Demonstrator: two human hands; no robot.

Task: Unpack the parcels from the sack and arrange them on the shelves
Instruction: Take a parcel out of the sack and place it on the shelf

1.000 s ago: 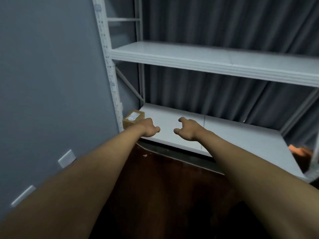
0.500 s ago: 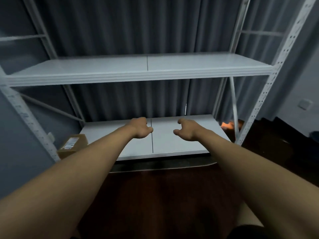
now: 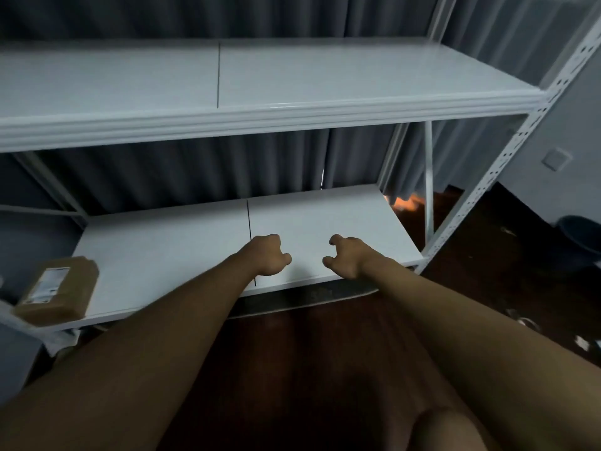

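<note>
A brown cardboard parcel [image 3: 55, 291] with a white label lies at the left end of the lower white shelf [image 3: 169, 252]. Both my arms reach out over the front of that shelf. My left hand [image 3: 268, 255] hovers near the shelf's middle seam, its fingers loosely curled and holding nothing. A little to its right, my right hand [image 3: 346, 257] is likewise loosely curled and holds nothing. The upper shelf [image 3: 292, 79] carries nothing. No sack is in view.
The rack's perforated white upright [image 3: 507, 157] stands at the right, with grey curtains behind the rack. The floor [image 3: 309, 353] below is dark wood. A dark round bin [image 3: 582, 236] sits at the far right by a grey wall with a socket plate [image 3: 554, 159].
My view has swung right along the rack, so the parcel now sits far left. Both hands kept their curled pose and now hover over the right half of the lower shelf.
</note>
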